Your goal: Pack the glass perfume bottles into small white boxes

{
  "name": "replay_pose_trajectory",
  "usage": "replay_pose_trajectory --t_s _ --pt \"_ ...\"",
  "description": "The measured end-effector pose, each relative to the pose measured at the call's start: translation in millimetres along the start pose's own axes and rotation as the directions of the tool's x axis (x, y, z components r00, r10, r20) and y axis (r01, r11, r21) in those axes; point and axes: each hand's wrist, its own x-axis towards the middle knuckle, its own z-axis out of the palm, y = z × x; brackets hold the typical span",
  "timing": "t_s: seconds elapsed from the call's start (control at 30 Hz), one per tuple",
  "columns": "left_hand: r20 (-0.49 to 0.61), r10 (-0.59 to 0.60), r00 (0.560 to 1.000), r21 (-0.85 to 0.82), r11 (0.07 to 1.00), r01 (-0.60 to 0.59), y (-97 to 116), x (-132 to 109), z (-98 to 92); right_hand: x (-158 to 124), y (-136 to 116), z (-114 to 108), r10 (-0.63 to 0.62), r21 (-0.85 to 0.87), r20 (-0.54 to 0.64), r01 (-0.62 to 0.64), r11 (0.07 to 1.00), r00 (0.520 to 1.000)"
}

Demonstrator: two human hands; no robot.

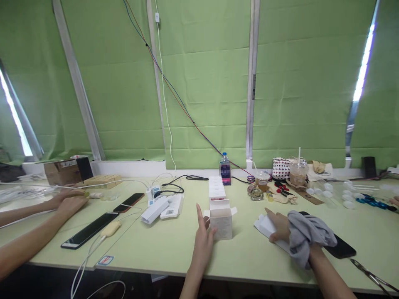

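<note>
A small white box (pixel 222 224) stands on the table with its top flaps raised. My left hand (pixel 203 234) is at its left side, thumb against the box and index finger stretched upward. To the right, my right hand (pixel 279 226) closes over a flat white carton (pixel 264 226) lying slantwise, partly hidden under the palm. A grey scrunchie (pixel 307 236) is around my right wrist. Behind the open box runs a row of white boxes (pixel 216 188).
A person's hands (pixel 70 199) work at the left. Near them lie a tablet (pixel 90 229), a phone (pixel 129 202) and white cartons (pixel 156 210). A bottle (pixel 225 168) and drink cups (pixel 298 172) stand at the back. A black phone (pixel 341 245) and metal pliers (pixel 370 274) lie right.
</note>
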Motion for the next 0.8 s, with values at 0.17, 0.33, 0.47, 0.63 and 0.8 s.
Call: replay_pose_trajectory --t_s 0.17,0.33,0.47,0.63,0.8 --pt "-0.123 0.238 0.964 0.268 0.943 -0.198 -7 -4 1.2 -7 -24 -24 -0.179 0.168 0.024 0.173 0.97 0.984" --pt "-0.219 0.716 0.663 0.595 0.636 -0.491 -4 -17 10.4 -28 -60 -69 -0.274 0.371 0.183 0.192 0.909 0.944" --pt "0.028 0.596 0.802 0.393 0.731 -0.557 21 -29 35.0 -39 -72 -85 -0.429 0.572 0.375 0.159 0.805 0.822" --pt "0.231 0.251 0.94 0.134 0.949 -0.286 42 -33 67.6 -41 -69 -77 -0.517 0.762 0.331 0.1 0.639 0.789" --pt "0.357 0.147 0.922 -0.017 0.988 -0.151 43 -23 81.6 -38 -56 -63 -0.503 0.75 0.378 0.062 0.659 0.777"
